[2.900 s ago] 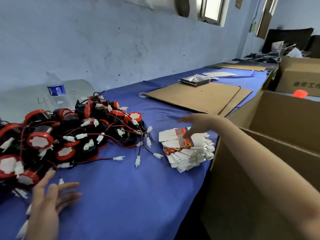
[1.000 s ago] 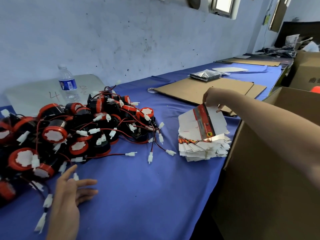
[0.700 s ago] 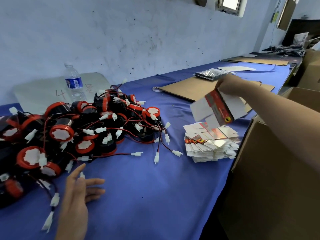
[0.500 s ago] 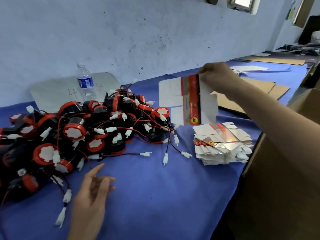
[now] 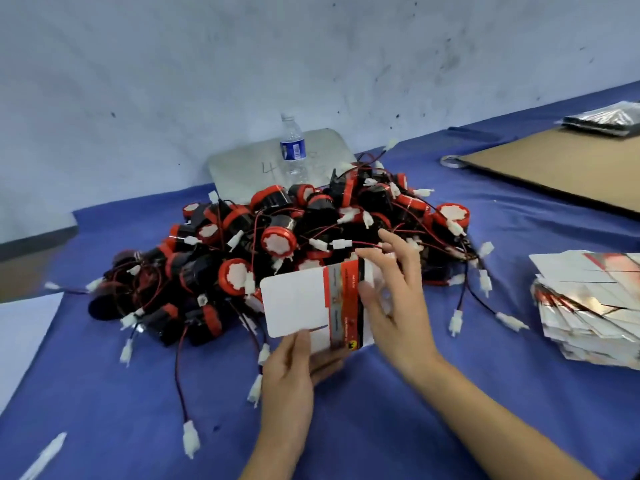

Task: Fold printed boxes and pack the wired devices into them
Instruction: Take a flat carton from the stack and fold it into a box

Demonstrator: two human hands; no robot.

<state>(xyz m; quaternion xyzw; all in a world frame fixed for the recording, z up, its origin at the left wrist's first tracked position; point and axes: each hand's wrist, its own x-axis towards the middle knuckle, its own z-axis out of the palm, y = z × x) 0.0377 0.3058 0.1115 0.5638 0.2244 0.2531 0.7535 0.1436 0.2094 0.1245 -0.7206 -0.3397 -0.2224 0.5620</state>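
Note:
A flat printed box blank [image 5: 304,304], white with a red strip, hangs just above the blue table in front of me. My left hand [image 5: 289,379] pinches its lower edge, thumb on the front. Along its right side my right hand [image 5: 394,299] holds it, thumb over the red strip and fingers behind. Behind the blank lies a pile of black and red wired devices [image 5: 277,237] with white connectors. A stack of flat box blanks [image 5: 588,303] sits at the right.
A water bottle [image 5: 293,150] stands by the wall on a grey board [image 5: 249,168]. Brown cardboard sheets [image 5: 561,168] lie at the back right with a dark foil pack [image 5: 606,117]. Loose wires and white connectors trail over the blue table [image 5: 104,393].
My right hand lifted one blank off the stack and carried it left to the middle. My left hand rose from the table and took its lower edge. The view swung left.

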